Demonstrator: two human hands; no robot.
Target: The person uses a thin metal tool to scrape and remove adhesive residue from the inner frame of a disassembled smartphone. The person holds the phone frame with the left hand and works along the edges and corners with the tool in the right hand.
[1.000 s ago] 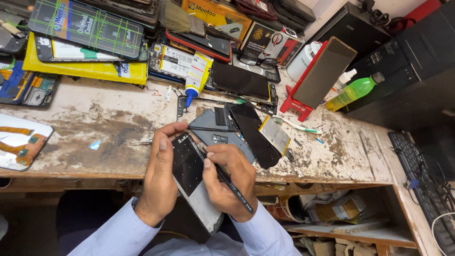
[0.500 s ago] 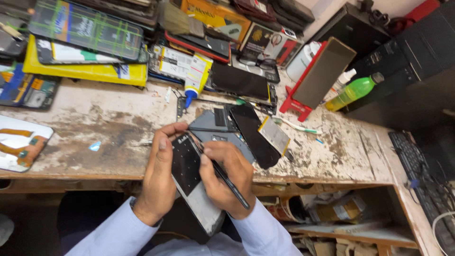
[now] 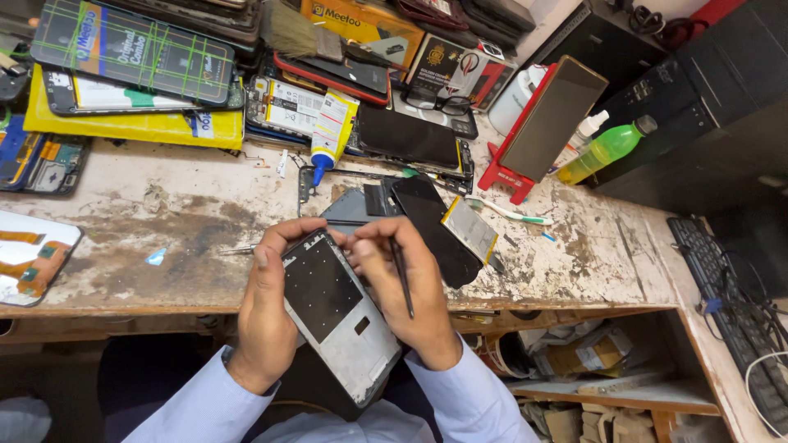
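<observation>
Both hands work at the bench's near edge. The left hand (image 3: 267, 316) grips the phone frame (image 3: 341, 316) by its side, tilted over the worn workbench (image 3: 164, 221). The right hand (image 3: 406, 291) steadies the frame's top corner while clasping a thin black tool (image 3: 401, 275) (tip hidden). Behind lie a blue-capped white glue tube (image 3: 332, 123), a yellow flat package (image 3: 131, 123) and a green bottle (image 3: 603, 149).

Grey phone frame (image 3: 341, 316) tilted, held over the bench edge; thin black tool (image 3: 401, 276) above it.
</observation>
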